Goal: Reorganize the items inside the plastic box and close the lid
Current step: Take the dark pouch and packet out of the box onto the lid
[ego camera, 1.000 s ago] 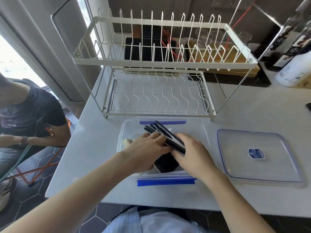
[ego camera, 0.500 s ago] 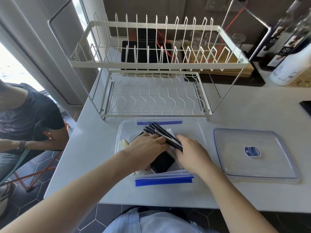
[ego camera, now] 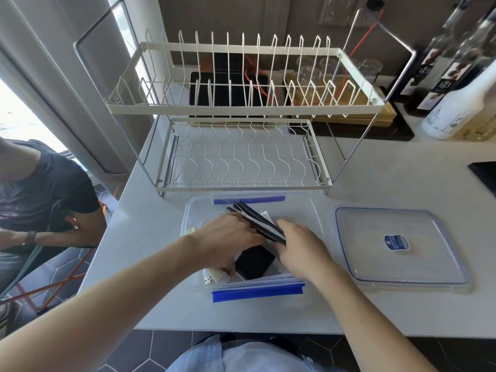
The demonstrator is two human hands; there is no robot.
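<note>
A clear plastic box [ego camera: 303, 208] with blue clips stands open on the white counter in front of me. Both hands are inside it. My left hand [ego camera: 228, 240] and my right hand [ego camera: 300, 251] hold a stack of thin black and white flat items [ego camera: 257, 221] on edge between them, tilted toward the far left. Under the hands lie a flat black item [ego camera: 255, 261] and some pale pieces [ego camera: 214, 275]. The clear lid [ego camera: 397, 245], blue-rimmed with a round label, lies flat on the counter to the right of the box.
A white two-tier wire dish rack [ego camera: 241, 146] stands just behind the box. Bottles [ego camera: 456, 84] and a wooden tray sit at the back right. A dark flat object [ego camera: 485, 175] lies at the right edge. A seated person [ego camera: 40, 200] is off the counter's left side.
Both hands stay on the stack inside the box; the right hand has edged slightly along it. The view has shifted a little.
</note>
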